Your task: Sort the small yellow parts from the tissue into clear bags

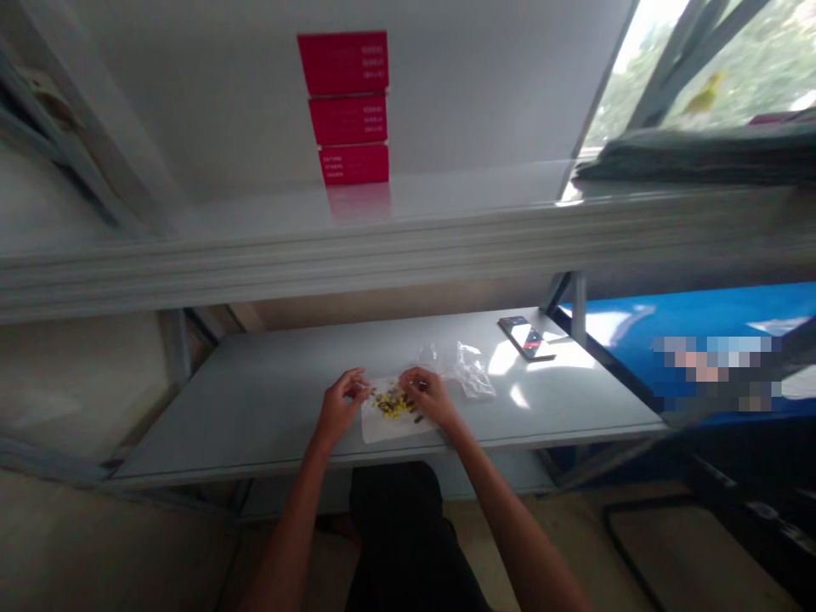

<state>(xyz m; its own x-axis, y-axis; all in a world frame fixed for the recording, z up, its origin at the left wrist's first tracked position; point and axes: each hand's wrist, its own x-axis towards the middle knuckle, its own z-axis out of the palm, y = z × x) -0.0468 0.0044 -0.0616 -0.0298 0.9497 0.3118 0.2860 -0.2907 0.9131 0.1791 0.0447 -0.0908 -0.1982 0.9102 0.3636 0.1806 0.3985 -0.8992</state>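
Observation:
A small heap of yellow and dark brown pieces (393, 405) is spread over a white sheet (377, 432) on the grey table; their kind is too small to make out. At the heap's left edge is my left hand (342, 401), thumb and fingers drawn together in a pinch. My right hand (428, 396) reaches over the heap's right side, its fingers curled and closed close to the pieces. Whatever either hand holds is too small or hidden to name. Just beyond my right hand lies a crumpled clear plastic bag (473, 371).
A phone (526, 337) lies at the back right of the table (255, 408). Above it, a shelf edge (286, 259) crosses the view, with three red boxes (354, 121) stacked on the shelf. Metal frame posts flank the table, and a blue surface (625, 340) is at right.

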